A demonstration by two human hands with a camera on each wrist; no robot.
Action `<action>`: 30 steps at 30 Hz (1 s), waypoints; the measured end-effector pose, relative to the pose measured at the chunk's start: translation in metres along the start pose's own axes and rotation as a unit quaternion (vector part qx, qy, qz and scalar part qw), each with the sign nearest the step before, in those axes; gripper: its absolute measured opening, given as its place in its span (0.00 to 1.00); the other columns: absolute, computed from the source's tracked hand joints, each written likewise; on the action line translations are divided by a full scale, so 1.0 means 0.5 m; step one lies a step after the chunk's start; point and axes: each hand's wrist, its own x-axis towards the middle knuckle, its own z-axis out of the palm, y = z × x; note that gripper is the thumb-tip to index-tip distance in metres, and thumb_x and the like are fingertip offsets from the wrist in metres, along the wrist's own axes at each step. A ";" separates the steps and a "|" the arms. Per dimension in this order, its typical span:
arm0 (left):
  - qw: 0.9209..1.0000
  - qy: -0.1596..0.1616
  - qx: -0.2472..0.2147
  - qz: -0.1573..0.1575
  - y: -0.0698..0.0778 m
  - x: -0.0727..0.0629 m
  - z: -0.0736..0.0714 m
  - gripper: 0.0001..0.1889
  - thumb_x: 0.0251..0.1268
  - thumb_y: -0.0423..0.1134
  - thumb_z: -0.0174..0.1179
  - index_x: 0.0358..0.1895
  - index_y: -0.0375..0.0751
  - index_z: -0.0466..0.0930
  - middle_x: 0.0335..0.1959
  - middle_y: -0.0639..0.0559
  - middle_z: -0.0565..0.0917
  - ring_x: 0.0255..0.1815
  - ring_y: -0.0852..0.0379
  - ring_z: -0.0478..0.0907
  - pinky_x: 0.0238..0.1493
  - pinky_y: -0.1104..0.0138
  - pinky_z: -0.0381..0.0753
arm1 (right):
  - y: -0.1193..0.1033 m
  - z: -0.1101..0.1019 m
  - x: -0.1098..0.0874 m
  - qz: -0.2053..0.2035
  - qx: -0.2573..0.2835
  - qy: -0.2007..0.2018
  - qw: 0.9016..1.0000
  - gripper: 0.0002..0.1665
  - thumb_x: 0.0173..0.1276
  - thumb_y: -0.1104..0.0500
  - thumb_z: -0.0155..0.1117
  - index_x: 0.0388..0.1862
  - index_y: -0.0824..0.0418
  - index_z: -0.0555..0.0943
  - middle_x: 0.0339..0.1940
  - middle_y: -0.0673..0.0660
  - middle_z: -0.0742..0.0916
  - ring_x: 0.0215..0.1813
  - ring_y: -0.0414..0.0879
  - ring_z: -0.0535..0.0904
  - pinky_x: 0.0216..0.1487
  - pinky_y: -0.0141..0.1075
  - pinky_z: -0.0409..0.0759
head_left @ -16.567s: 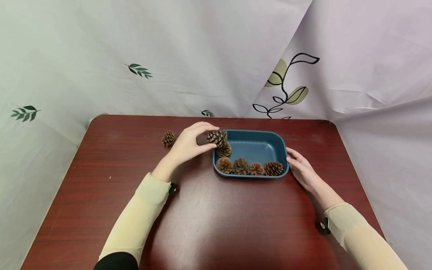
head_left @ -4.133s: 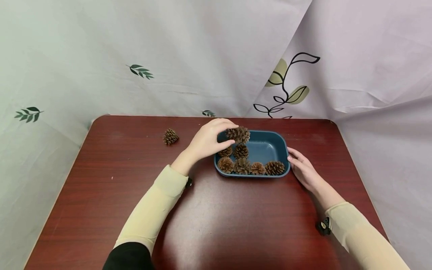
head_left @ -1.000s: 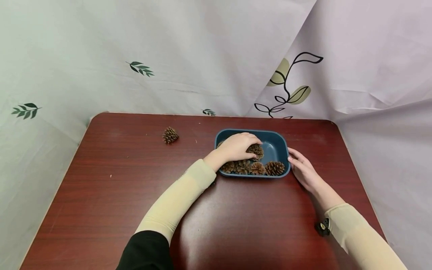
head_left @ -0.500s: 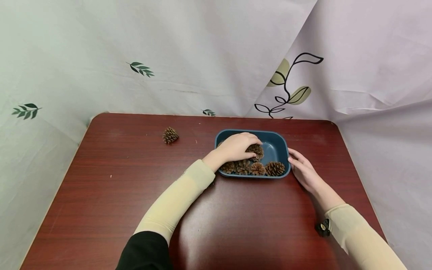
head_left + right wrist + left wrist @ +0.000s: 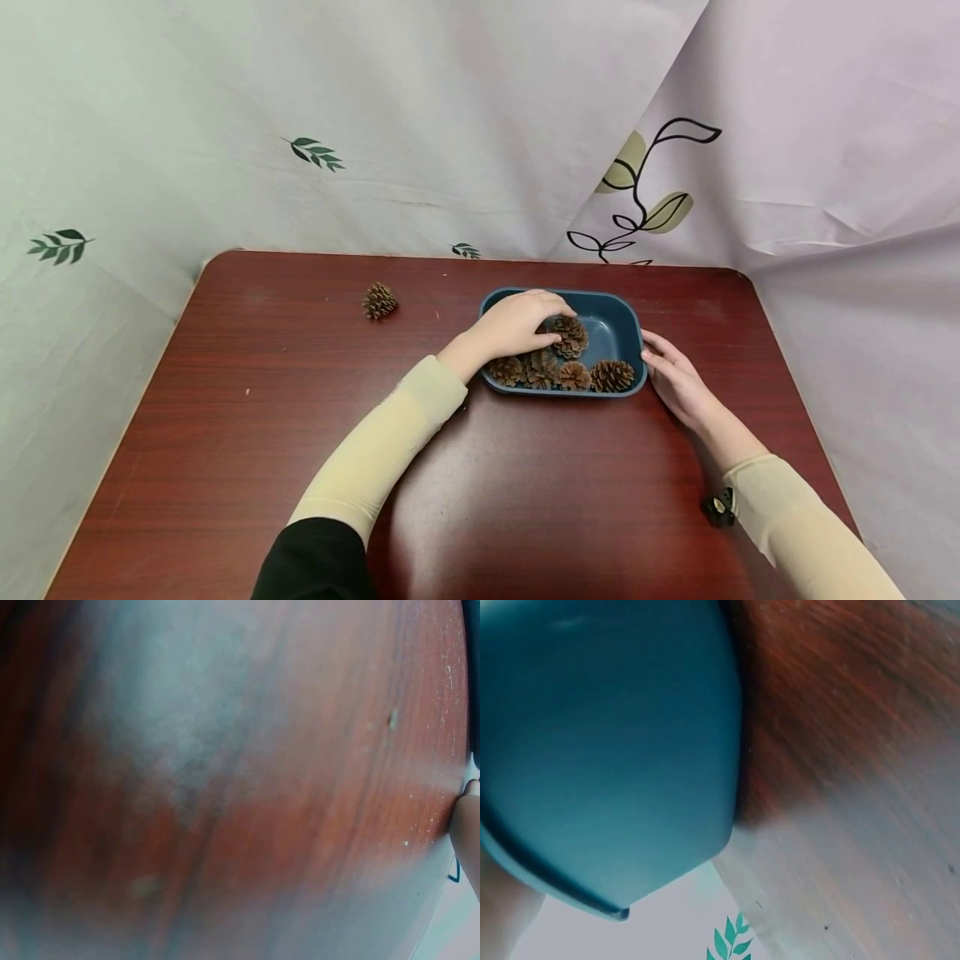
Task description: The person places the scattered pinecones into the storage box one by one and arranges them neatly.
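Note:
A blue rectangular tub (image 5: 562,394) stands on the table toward the back. In the head view my left hand (image 5: 513,325) reaches over its left part, with thumb and fingers spread loosely at the near side of a brown pinecone (image 5: 572,337). That pinecone lies inside the tub, its right side uncovered. Along the front wall sit several more pinecones (image 5: 612,376), and my hand hides the tub's left portion. My right hand (image 5: 675,383) rests its fingers against the tub's right end. The left wrist view is filled by the tub's outer wall (image 5: 622,750).
One pinecone (image 5: 379,302) lies alone on the red-brown table (image 5: 247,450), left of the tub. A pale curtain (image 5: 450,125) with leaf prints hangs behind the table's back edge.
Earlier my left hand carried pinecones into the tub, and several joined the others. In the last half second it drew slightly left, off the latest pinecone, which stayed put. My right hand kept its place.

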 end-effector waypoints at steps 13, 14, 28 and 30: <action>0.999 0.047 -0.008 -0.013 -0.027 -0.041 -0.020 0.20 0.78 0.43 0.65 0.69 0.47 0.82 0.69 0.51 0.83 0.74 0.51 0.76 0.78 0.56 0.75 | -0.001 0.000 -0.001 0.004 -0.003 0.002 1.000 0.22 0.87 0.68 0.44 0.69 0.51 0.76 0.62 0.42 0.86 0.63 0.32 0.81 0.66 0.22 0.73; 0.999 0.051 -0.011 -0.014 -0.030 -0.045 -0.022 0.20 0.78 0.42 0.65 0.69 0.46 0.82 0.69 0.50 0.83 0.74 0.50 0.76 0.78 0.56 0.76 | -0.001 0.000 -0.001 0.004 -0.004 0.002 1.000 0.22 0.87 0.68 0.44 0.69 0.51 0.76 0.62 0.42 0.86 0.63 0.32 0.81 0.66 0.22 0.74; 0.994 0.101 -0.014 -0.033 -0.078 -0.101 -0.039 0.19 0.77 0.40 0.66 0.67 0.45 0.84 0.67 0.49 0.84 0.71 0.48 0.78 0.75 0.53 0.79 | -0.001 -0.001 0.000 0.002 -0.001 0.003 1.000 0.22 0.87 0.68 0.43 0.69 0.51 0.76 0.62 0.42 0.86 0.63 0.32 0.81 0.66 0.22 0.74; 0.993 0.113 -0.013 -0.034 -0.085 -0.110 -0.042 0.18 0.77 0.38 0.66 0.66 0.45 0.84 0.66 0.49 0.85 0.70 0.48 0.79 0.74 0.52 0.79 | -0.001 -0.001 0.000 0.003 -0.002 0.002 1.000 0.22 0.87 0.68 0.43 0.69 0.51 0.76 0.62 0.42 0.86 0.63 0.32 0.81 0.66 0.22 0.74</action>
